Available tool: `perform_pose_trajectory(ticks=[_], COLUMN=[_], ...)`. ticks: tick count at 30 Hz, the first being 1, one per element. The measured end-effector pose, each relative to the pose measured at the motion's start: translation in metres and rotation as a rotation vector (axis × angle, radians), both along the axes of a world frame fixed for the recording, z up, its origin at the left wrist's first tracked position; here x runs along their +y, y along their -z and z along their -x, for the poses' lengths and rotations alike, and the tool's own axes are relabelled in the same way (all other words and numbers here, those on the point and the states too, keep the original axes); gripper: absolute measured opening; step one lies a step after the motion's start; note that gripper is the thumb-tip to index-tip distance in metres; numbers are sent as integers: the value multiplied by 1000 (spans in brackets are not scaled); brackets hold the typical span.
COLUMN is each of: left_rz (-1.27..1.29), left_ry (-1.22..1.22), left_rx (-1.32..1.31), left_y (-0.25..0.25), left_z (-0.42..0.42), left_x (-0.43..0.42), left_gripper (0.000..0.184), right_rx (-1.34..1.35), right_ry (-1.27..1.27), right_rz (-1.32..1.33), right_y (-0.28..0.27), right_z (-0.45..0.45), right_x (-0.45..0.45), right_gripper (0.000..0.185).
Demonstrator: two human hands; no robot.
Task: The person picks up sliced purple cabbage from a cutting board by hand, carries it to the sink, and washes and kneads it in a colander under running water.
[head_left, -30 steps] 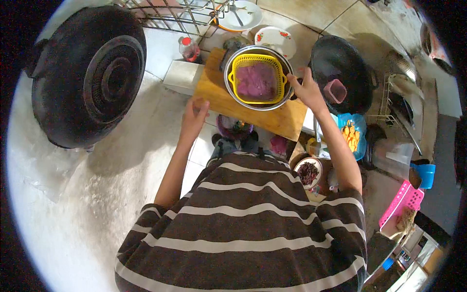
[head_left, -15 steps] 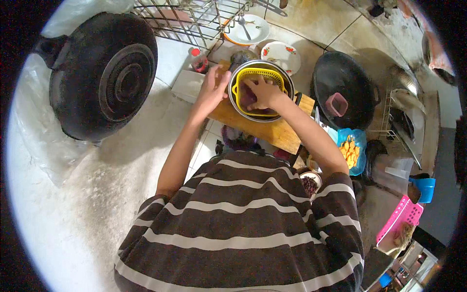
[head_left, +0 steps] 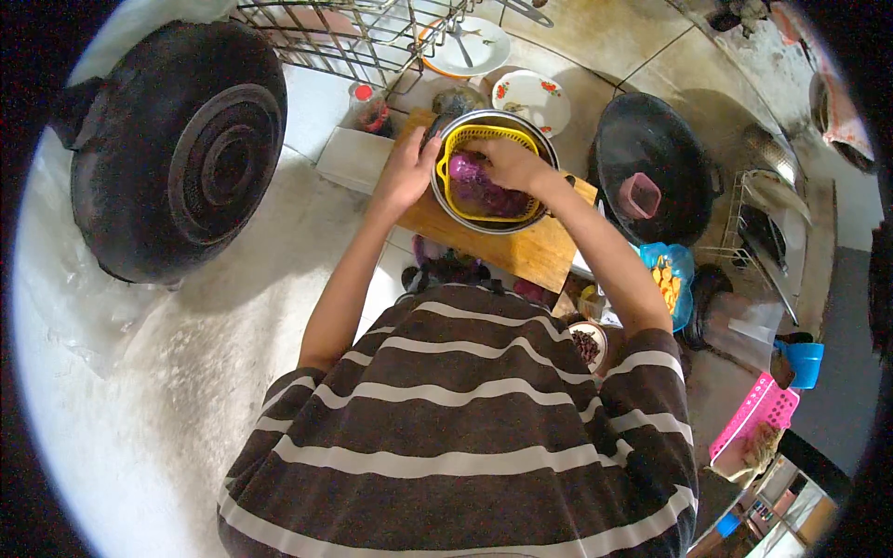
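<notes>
A yellow plastic basket (head_left: 449, 197) sits inside a round metal pot (head_left: 484, 226) on a wooden cutting board (head_left: 530, 256). Purple vegetable pieces (head_left: 470, 177) lie in the basket; their exact kind is unclear. My right hand (head_left: 512, 166) reaches down into the basket, its fingers curled at the purple pieces and their tips partly hidden. At the pot's left side, my left hand (head_left: 407, 175) has thumb and fingers about the dark handle (head_left: 432, 135).
A black wok (head_left: 656, 139) holding a pink container (head_left: 640, 196) stands to the right. Nearby are a blue dish (head_left: 672, 279) of orange slices and a bowl (head_left: 586, 347) of dark bits. Plates (head_left: 530, 100) and a wire rack (head_left: 363, 42) lie beyond; a large black pan (head_left: 177, 153) is left.
My right hand has gone from spread fingers over the basket to curled fingers among the purple pieces, which show more now. My left hand stays by the pot's handle. The view has shifted slightly.
</notes>
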State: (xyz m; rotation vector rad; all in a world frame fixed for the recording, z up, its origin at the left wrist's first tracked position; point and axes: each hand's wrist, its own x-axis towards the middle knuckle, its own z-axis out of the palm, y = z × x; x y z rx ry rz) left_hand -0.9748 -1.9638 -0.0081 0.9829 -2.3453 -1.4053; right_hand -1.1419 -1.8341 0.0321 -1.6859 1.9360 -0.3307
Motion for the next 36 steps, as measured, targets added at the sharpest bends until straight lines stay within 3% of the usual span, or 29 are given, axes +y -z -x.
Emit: perform_pose_trajectory(ticks=[3, 7, 12, 16, 22, 26, 27, 30, 34, 35, 36], left_rz=[-57, -107, -18, -75, -103, -94, -83, -83, -120, -135, -150], left_ry=[-12, 24, -27, 37, 7, 6, 15, 17, 45, 58, 71], left_rx=[-13, 14, 22, 72, 72, 59, 73, 103, 95, 101, 107], left_y=[-25, -48, -19, 7, 9, 9, 9, 12, 3, 0, -2], left_z=[-2, -5, -4, -2, -2, -1, -1, 0, -2, -3, -3], left_x=[8, 12, 8, -4, -1, -2, -2, -2, -1, -1, -1], left_gripper=[58, 59, 61, 62, 62, 63, 63, 61, 57, 54, 52], right_rx=[-158, 156, 533, 155, -137, -20, 183, 308, 400, 321, 304], right_ry=[-143, -20, 129, 101, -88, 52, 50, 89, 164, 230, 230], right_rz=[-27, -96, -256, -185, 67, 4, -89, -311, -252, -167, -152], right_y=[7, -6, 28, 19, 9, -8, -3, -11, 39, 18, 13], right_z=[27, 10, -38, -21, 21, 6, 0, -31, -32, -35, -31], right_x=[-1, 18, 19, 11, 2, 16, 24, 27, 20, 22, 20], right_gripper=[44, 62, 71, 64, 51, 76, 93, 95, 82, 59, 50])
